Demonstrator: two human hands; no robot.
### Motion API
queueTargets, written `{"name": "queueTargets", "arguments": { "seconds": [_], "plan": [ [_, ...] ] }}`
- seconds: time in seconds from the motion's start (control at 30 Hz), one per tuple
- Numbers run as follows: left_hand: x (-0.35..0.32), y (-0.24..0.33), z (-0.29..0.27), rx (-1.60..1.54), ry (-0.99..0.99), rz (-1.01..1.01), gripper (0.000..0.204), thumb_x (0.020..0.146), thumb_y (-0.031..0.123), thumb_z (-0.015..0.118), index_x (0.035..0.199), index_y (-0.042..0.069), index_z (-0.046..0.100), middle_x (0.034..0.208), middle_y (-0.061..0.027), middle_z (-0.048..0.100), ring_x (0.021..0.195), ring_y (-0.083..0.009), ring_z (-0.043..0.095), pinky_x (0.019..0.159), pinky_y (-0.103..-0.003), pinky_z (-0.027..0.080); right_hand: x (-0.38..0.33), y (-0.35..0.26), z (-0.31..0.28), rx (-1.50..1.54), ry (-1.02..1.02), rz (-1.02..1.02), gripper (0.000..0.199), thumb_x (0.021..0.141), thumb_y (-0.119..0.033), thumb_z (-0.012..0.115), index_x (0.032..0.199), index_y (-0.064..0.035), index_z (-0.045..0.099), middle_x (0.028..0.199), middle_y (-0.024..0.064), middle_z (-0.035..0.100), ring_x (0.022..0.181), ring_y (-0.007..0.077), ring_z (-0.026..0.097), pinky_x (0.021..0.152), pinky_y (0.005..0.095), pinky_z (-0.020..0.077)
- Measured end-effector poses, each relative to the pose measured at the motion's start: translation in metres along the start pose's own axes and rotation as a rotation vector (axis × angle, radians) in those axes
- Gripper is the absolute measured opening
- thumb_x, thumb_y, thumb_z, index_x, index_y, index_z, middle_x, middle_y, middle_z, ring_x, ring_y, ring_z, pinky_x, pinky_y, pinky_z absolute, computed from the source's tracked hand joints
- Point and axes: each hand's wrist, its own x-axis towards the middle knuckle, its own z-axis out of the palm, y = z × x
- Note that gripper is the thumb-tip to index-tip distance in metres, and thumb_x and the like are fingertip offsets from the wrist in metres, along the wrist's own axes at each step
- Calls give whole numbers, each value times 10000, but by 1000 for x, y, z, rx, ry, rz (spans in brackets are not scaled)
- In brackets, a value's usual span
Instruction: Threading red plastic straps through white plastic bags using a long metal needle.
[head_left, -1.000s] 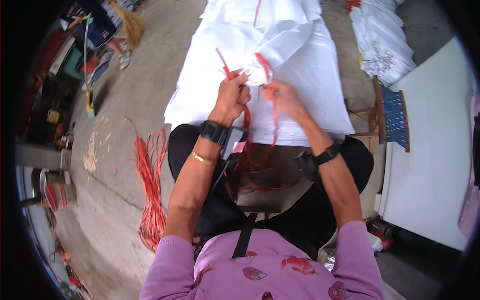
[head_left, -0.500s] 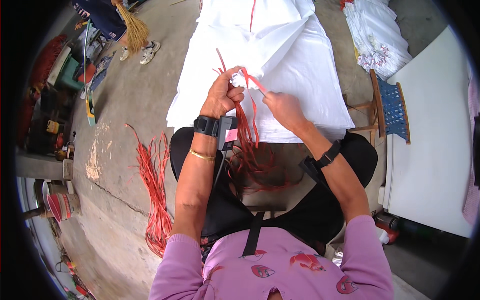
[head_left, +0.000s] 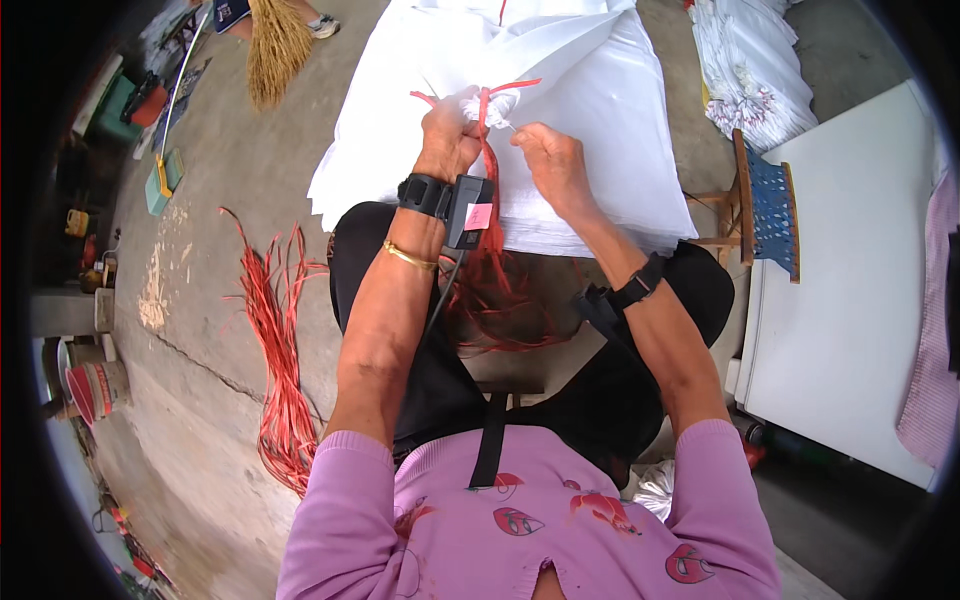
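Observation:
A stack of white woven sacks [head_left: 590,190] lies in front of me, its top sheet gathered into a bunched white knot [head_left: 497,106]. My left hand [head_left: 452,135] is closed around the left side of this bunch. A red strip [head_left: 484,108] passes over the bunch, with one end pointing right. More red strips [head_left: 491,235] hang below the left hand, partly behind the wrist device. Just right of the bunch, my right hand [head_left: 553,165] is closed in a pinch. Something thin and pale shows at its fingertips, too small to name.
A bundle of red strips [head_left: 280,370] lies on the floor at left. At upper left a person stands by a straw broom [head_left: 275,55], near a long-handled dustpan [head_left: 163,182]. To the right are a wooden stool [head_left: 770,210], a white panel [head_left: 850,290] and bundled sacks [head_left: 750,80].
My right hand has let go of the red strip and moved slightly up and left. The strip now lies across the bunch. The broom and dustpan have shifted in view.

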Motion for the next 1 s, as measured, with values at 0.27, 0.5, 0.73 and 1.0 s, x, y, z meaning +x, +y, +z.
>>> {"name": "queueTargets", "arguments": {
  "seconds": [0.27, 0.5, 0.73, 1.0],
  "plan": [
    [-12, 20, -1, -34, -15, -5, 121, 890, 82, 454, 828, 32, 545, 615, -16, 503, 429, -101, 371, 383, -227, 297, 51, -17, 23, 64, -52, 63, 216, 843, -182, 506, 788, 5, 599, 603, 172, 533, 560, 298, 549, 557, 390, 423],
    [-15, 22, -15, -101, 41, -16, 55, 815, 56, 556, 811, 7, 531, 637, -27, 472, 469, -127, 416, 409, -243, 322, -52, -7, -86, -349, -108, -16, 189, 845, -183, 527, 778, -11, 570, 590, 124, 522, 514, 210, 483, 515, 298, 387],
    [-35, -35, -13, 262, 47, -219, 82, 846, 107, 557, 838, 42, 606, 585, 24, 449, 428, -76, 346, 372, -229, 268, -8, -46, -42, 436, 139, 130, 204, 890, -200, 495, 807, -17, 534, 715, 26, 565, 639, 102, 476, 607, 244, 385],
    [2, -2, -55, 106, 258, 43, 107, 846, 75, 568, 910, -11, 570, 704, -66, 572, 546, -166, 534, 460, -287, 439, -147, -57, -128, 566, -318, 340, 201, 916, -101, 452, 721, -79, 403, 676, -22, 386, 535, 73, 335, 455, 228, 301]
  ]
}}
